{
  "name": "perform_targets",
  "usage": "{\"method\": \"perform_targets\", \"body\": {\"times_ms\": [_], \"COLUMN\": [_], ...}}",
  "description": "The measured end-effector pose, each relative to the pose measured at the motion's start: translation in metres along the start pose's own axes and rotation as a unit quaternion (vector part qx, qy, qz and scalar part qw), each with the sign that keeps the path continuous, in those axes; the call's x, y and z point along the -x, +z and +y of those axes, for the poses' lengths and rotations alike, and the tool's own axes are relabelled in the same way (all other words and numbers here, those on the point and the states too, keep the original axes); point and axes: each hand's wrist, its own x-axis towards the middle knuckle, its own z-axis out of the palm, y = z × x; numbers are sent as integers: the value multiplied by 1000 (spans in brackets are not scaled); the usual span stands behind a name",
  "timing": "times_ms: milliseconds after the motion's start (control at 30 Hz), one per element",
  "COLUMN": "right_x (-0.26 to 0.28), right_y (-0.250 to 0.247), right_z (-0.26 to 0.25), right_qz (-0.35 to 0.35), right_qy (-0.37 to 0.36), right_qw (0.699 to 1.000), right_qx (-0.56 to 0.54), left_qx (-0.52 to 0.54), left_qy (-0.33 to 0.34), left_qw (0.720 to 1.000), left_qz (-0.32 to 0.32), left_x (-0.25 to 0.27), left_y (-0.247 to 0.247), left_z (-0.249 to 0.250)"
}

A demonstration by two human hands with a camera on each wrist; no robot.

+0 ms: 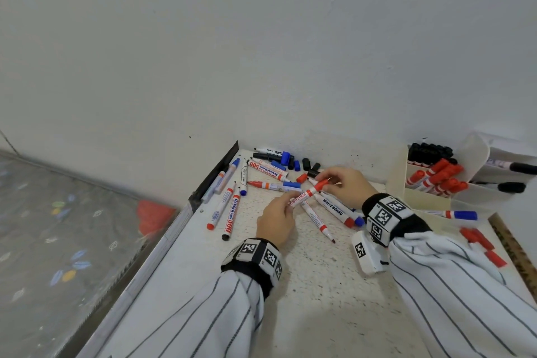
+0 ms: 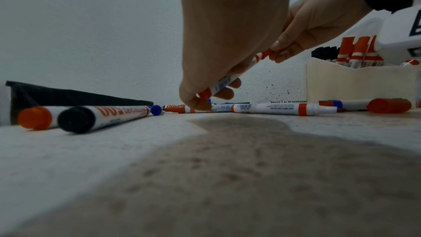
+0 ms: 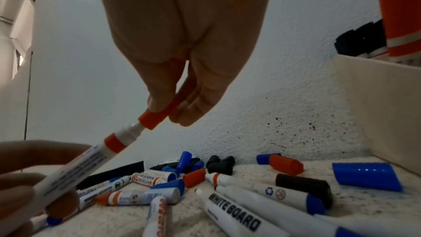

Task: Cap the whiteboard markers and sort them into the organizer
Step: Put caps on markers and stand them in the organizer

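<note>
Partway through. Near the middle of the bench (image 1: 319, 285), left hand (image 1: 274, 222) curled round the barrel of a red marker (image 1: 305, 194), right hand (image 1: 344, 184) pinching its red cap (image 3: 159, 114), not fully seated. Beyond, many markers (image 1: 229, 206) and loose caps (image 1: 309, 164) left toward the far edge. Far right corner: organizer (image 1: 421, 197) already holding capped red and black ones.

Soft, even light fills the head view, whose edges bend. Both wrist views are dimmer and bluish. The near surface (image 2: 205, 186) lies blurred under a broad shadow.
</note>
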Motion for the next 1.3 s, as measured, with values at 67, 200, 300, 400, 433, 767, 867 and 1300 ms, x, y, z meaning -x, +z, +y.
{"method": "perform_targets", "body": {"times_ms": [67, 200, 300, 400, 433, 767, 867, 1300], "right_x": [2, 8, 16, 24, 26, 47, 49, 51], "right_y": [2, 3, 4, 6, 6, 1, 5, -18], "right_z": [2, 4, 1, -1, -1, -15, -16, -8], "right_qz": [3, 1, 15, 32, 38, 43, 65, 15], "right_qy": [6, 64, 126, 163, 168, 112, 88, -12], "right_qw": [1000, 997, 991, 985, 984, 992, 991, 999], "right_qx": [-18, -34, -29, -35, -34, -38, -75, 28], "left_qx": [22, 88, 64, 52, 51, 141, 241, 193], "left_qy": [8, 9, 36, 54, 56, 30, -54, -44], "left_qw": [1000, 996, 997, 997, 997, 980, 952, 976], "left_qz": [-5, -13, -24, -28, -28, -133, -179, -86], "left_x": [1, 6, 9, 10, 10, 17, 18, 19], "left_y": [0, -2, -2, -3, -4, -7, -10, -8], "left_z": [1, 6, 9, 10, 10, 18, 22, 30]}}
